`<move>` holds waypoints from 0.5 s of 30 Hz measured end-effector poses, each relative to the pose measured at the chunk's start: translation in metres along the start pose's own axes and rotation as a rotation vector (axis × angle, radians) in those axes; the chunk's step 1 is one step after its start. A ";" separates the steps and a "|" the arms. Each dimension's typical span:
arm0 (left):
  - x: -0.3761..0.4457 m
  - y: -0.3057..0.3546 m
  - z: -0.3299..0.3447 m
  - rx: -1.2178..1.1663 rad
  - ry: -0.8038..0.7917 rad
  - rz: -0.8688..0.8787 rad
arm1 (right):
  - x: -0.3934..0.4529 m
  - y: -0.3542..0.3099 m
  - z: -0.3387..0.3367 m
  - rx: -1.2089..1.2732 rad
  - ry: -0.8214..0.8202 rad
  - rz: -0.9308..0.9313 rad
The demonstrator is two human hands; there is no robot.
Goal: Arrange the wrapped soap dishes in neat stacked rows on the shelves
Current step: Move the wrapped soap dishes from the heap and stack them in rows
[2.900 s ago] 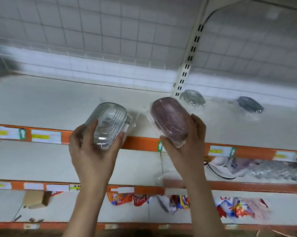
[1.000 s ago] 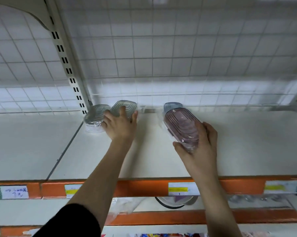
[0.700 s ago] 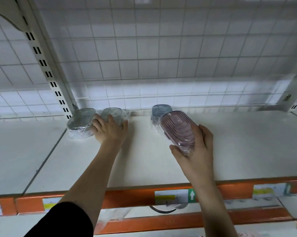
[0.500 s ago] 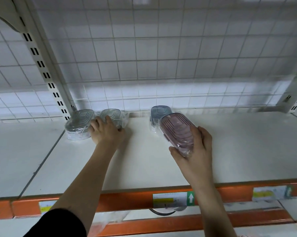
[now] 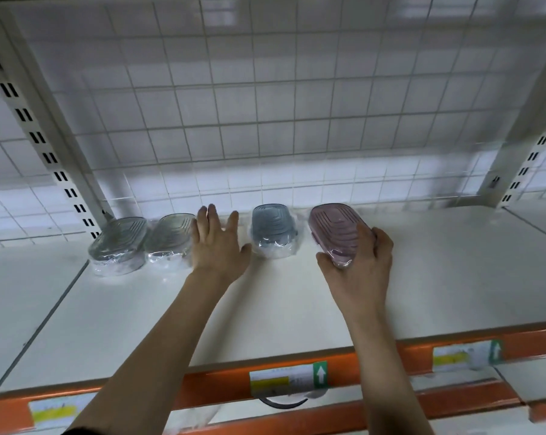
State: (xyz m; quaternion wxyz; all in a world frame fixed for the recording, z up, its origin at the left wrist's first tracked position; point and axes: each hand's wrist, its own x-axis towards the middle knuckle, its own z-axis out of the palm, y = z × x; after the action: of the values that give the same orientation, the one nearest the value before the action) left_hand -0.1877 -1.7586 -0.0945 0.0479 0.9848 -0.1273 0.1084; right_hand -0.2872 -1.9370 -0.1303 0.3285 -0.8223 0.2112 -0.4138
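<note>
Gripping ribbed pink wrapped soap dish (image 5: 337, 233), right hand (image 5: 359, 268), left hand (image 5: 216, 246) flat, fingers spread

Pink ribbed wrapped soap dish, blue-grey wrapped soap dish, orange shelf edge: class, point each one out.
Pink ribbed wrapped soap dish (image 5: 334, 229): head view, its ribbed top.
Blue-grey wrapped soap dish (image 5: 273, 226): head view, its ribbed top.
Orange shelf edge (image 5: 372, 365): head view, bare strip between labels.

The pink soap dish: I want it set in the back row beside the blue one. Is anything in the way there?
Nothing visible. The right hand holds the pink soap dish just right of the blue soap dish, and the shelf around it is bare. The left hand lies on the blue dish's other side.
</note>
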 end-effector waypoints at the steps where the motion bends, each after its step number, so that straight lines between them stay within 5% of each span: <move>1: -0.001 0.009 0.000 -0.014 0.008 0.055 | 0.008 0.002 0.000 -0.008 -0.007 0.006; 7: -0.006 0.044 0.013 -0.021 -0.043 0.299 | 0.057 0.029 0.000 -0.131 -0.075 0.099; 12: -0.013 0.051 0.025 -0.055 -0.088 0.292 | 0.078 0.046 -0.003 -0.351 -0.254 0.229; 15: -0.017 0.054 0.027 -0.082 -0.074 0.273 | 0.075 0.045 -0.007 -0.562 -0.362 0.158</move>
State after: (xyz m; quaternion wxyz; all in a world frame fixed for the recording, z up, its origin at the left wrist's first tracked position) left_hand -0.2122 -1.8103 -0.1211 0.0682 0.9588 -0.2660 0.0724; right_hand -0.2541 -2.0173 -0.1186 0.1522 -0.9219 0.3183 -0.1603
